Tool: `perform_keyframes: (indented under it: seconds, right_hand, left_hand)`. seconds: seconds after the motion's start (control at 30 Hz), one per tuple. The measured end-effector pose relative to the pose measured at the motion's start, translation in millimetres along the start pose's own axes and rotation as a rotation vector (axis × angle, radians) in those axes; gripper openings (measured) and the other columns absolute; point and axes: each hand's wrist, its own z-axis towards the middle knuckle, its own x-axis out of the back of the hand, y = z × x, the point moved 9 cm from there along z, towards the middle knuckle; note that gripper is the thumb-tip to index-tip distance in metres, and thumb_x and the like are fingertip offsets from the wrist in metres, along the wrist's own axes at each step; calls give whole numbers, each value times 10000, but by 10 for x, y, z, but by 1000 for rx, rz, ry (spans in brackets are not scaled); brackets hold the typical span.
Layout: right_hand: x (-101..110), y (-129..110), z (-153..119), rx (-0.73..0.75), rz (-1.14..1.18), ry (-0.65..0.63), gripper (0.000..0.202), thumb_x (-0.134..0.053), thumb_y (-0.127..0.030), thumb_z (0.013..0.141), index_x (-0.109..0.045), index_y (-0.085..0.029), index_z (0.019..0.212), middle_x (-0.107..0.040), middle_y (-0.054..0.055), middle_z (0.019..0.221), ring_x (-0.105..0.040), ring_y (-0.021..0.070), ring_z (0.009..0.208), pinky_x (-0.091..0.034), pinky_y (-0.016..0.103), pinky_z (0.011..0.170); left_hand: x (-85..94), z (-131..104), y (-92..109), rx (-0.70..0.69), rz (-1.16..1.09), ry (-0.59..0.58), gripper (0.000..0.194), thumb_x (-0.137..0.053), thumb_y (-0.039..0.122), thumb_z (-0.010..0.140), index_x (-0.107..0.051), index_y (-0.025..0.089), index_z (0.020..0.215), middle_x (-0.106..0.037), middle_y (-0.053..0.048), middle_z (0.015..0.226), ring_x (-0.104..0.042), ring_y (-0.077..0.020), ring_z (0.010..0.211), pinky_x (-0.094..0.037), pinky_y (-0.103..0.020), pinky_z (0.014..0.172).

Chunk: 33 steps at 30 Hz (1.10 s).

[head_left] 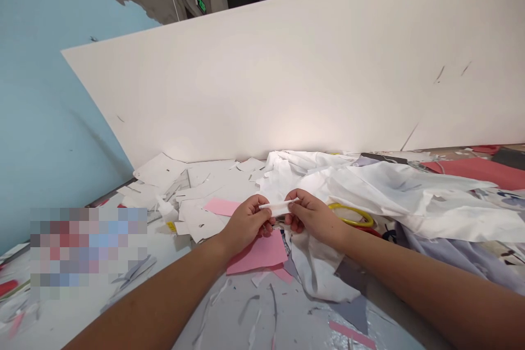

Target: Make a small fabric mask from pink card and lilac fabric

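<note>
Beyond the grip, as the head view shows me, a wide white board (pixel 287 76) spans the background, with a blue wall (pixel 36 120) to its left and a green-lit sign (pixel 200 3) above its top edge. Between my two hands, at the centre of my feed, I have a narrow white strip (pixel 278 208): my left hand (pixel 248 219) pinches one end between thumb and fingers, my right hand (pixel 311 216) the other, so both are closed on it, above the littered table (pixel 299 331). Whether the strip is cloth or paper, I cannot tell. Just below the left hand I see a pink sheet (pixel 260 254); a pink piece (pixel 221 206) lies just past that hand. Left of the grip are white offcuts (pixel 203 219) and, farther out, a small white bottle (pixel 167 210) with a yellow label; farther left, a patch is pixelated beyond reading. Crumpled white cloth (pixel 377 186) spreads beyond and right of the grip, and a yellow ring (pixel 369 220) sits just beside the right wrist. Well off to the right I make out red material (pixel 471 172).
</note>
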Motion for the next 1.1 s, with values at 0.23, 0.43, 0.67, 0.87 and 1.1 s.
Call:
perform_keyframes:
  seconds: [0.23, 0.43, 0.67, 0.87, 1.1]
  right_hand:
    - [44, -19, -11, -10, 66, 74, 56, -436, -220, 714, -461, -206, 762, -521, -63, 493, -443, 73, 438, -332, 193, 453]
    - [50, -15, -17, -9, 76, 78, 122, -498, -249, 689, -479, -210, 803, -537, -58, 518, -464, 91, 466, -337, 212, 467]
    - [60, 25, -13, -6, 129, 86, 54, -516, -226, 673, -478, -189, 679, -533, -54, 478, -434, 78, 444, -304, 212, 464]
    - [103, 32, 0, -15, 241, 76, 106, -530, -229, 662, -510, -208, 764, -559, -53, 525, -442, 79, 473, -293, 209, 484]
    - [116, 62, 28, -55, 322, 27, 113, -548, -176, 621, -534, -198, 731, -583, -32, 533, -420, 76, 479, -280, 212, 495]
  left_hand:
    - [61, 7, -21, -31, -51, 104, 44, -475, 201, 684, -474, 177, 721, -539, 22, 604, -464, -61, 464, -369, -192, 476]
    - [120, 8, -22, -44, -27, 162, 99, -510, 269, 682, -498, 179, 723, -553, 20, 595, -482, -75, 461, -376, -191, 452]
    - [81, -3, -50, -9, -74, 143, 98, -529, 255, 678, -501, 176, 728, -577, 5, 602, -493, -75, 474, -400, -194, 469]
    - [75, 10, -26, -9, -139, 127, 166, -557, 240, 676, -504, 176, 819, -605, -9, 641, -512, -77, 494, -365, -177, 453]
    - [47, 50, -75, 18, -308, 55, 131, -591, 180, 673, -533, 183, 790, -599, 2, 666, -514, -62, 533, -407, -185, 534]
